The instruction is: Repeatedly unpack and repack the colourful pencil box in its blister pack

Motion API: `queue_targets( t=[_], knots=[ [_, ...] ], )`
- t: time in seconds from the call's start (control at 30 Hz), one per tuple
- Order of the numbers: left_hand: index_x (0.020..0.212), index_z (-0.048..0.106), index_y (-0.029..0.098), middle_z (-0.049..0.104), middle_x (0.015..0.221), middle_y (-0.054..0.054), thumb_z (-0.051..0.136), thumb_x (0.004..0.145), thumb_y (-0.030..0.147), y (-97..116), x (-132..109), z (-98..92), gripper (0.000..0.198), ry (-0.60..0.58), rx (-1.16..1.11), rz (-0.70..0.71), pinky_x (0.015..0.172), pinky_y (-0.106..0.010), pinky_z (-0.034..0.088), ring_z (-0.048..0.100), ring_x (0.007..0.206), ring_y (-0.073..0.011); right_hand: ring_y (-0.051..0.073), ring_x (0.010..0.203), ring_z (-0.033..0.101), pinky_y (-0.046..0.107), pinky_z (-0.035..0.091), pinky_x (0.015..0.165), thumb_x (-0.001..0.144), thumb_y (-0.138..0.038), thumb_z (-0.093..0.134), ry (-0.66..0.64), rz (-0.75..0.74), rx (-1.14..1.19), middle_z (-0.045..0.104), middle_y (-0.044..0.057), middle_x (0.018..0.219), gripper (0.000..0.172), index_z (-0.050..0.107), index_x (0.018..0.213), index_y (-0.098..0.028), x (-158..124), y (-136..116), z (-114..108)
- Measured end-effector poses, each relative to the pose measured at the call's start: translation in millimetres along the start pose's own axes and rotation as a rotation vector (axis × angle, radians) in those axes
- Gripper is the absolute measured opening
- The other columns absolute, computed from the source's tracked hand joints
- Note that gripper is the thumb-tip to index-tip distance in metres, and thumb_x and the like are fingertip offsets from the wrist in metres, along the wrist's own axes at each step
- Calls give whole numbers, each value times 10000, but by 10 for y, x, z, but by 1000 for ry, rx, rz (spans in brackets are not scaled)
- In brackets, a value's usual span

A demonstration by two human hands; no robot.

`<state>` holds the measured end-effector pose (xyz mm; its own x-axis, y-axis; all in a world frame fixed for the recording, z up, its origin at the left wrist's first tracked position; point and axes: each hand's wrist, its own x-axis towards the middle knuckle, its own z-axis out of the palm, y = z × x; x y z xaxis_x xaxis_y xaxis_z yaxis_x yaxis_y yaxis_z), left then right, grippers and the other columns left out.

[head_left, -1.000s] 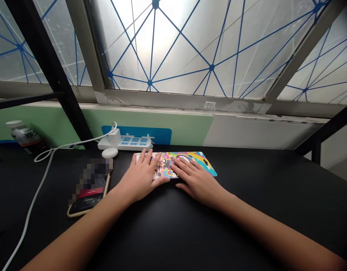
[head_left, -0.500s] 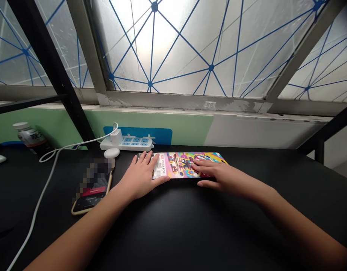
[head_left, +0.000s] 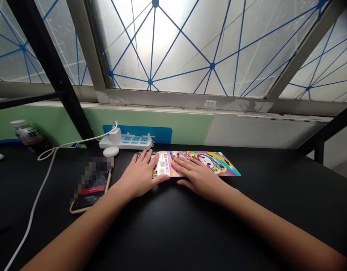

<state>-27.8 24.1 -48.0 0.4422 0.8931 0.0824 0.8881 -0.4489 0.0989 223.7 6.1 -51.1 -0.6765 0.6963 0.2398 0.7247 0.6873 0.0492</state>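
Note:
A colourful cartoon-printed pencil box (head_left: 226, 167) lies flat on the black desk (head_left: 167, 229), below the window. A white label reading "PENCIL BOX" crosses it near its left part. My left hand (head_left: 142, 173) rests on the box's left end, fingers stretched out, thumb along the near edge by the label. Over the middle of the box lies my right hand (head_left: 201, 178), palm down and fingers extended just right of the label. Parts of the box are hidden under both hands.
Left of my left hand lies a phone (head_left: 91, 188), its screen partly pixelated. Behind it are a small white rounded case (head_left: 111, 151) and a power strip (head_left: 136, 142) with a plugged-in charger. A white cable (head_left: 38, 203) runs down the left; a dark bottle (head_left: 29, 135) stands far left.
My right hand has slid left along the pencil box toward the label, uncovering the cartoon figure at the right end. My left hand stays in place on the box.

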Motion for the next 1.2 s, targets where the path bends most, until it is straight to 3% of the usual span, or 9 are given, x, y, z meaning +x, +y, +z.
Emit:
queue_targets(
  t=[0.23,0.4,0.57,0.63,0.73,0.87,0.97,1.03,1.2],
  knots=[
    [1570,266,226,161,1647,-111,255,830,873,-59,23,-87,984,-74,-69,-23,1172,-634,105,123,1517,-357,282,1372,474,475,401,1140,925,-212,561,-129,133,180,493,59,1504,508,533,1430,-259,-309,445,-274],
    [1551,311,270,168,1647,-73,287,834,863,-214,30,-221,931,-134,-133,-25,1156,-671,116,120,1517,-359,266,1379,464,481,405,1129,955,-171,441,-148,225,162,480,54,1520,514,494,1457,-265,-342,444,-312],
    [1522,371,280,212,1638,-66,225,919,773,-301,21,-265,793,-126,-145,-43,1139,-691,136,153,1512,-353,243,1384,459,457,432,1100,863,11,380,-109,173,88,469,62,1528,672,459,1473,-260,-292,375,-229],
    [1499,414,262,258,1625,-82,234,961,702,-284,12,-248,718,-99,-115,-61,1140,-681,151,187,1505,-351,257,1362,486,461,445,1086,879,-5,394,-94,151,46,507,96,1495,614,496,1443,-226,-274,341,-221],
    [1438,499,194,327,1596,-141,312,998,570,-192,0,-200,608,-10,-23,-83,1149,-639,189,247,1487,-357,309,1334,508,513,410,1111,921,-165,539,-42,128,-13,557,153,1437,456,555,1376,-173,-230,245,-189],
    [1457,471,185,407,1559,-139,305,1025,486,-10,-2,-108,552,87,-21,56,1167,-497,273,344,1456,-293,338,1418,393,558,333,1157,953,-339,568,21,130,-35,444,195,1523,538,471,1437,-125,-119,73,-39],
    [1488,438,230,391,1572,-115,322,1006,579,69,10,-48,607,91,-52,124,1163,-494,281,303,1472,-315,336,1448,336,565,331,1155,993,-300,486,13,138,-43,359,176,1574,561,362,1515,-136,-48,27,76],
    [1495,433,258,358,1588,-107,307,998,614,69,26,-36,624,65,-62,110,1164,-535,254,268,1483,-333,328,1446,342,550,318,1166,1010,-249,432,0,120,-57,377,163,1566,510,390,1506,-140,-47,72,102],
    [1488,446,300,360,1587,-68,227,1016,595,6,66,-81,598,10,-114,41,1165,-515,258,273,1488,-281,271,1436,374,486,339,1170,1010,-168,380,-12,85,-3,411,124,1552,493,421,1500,-189,-195,342,42]
  ],
)
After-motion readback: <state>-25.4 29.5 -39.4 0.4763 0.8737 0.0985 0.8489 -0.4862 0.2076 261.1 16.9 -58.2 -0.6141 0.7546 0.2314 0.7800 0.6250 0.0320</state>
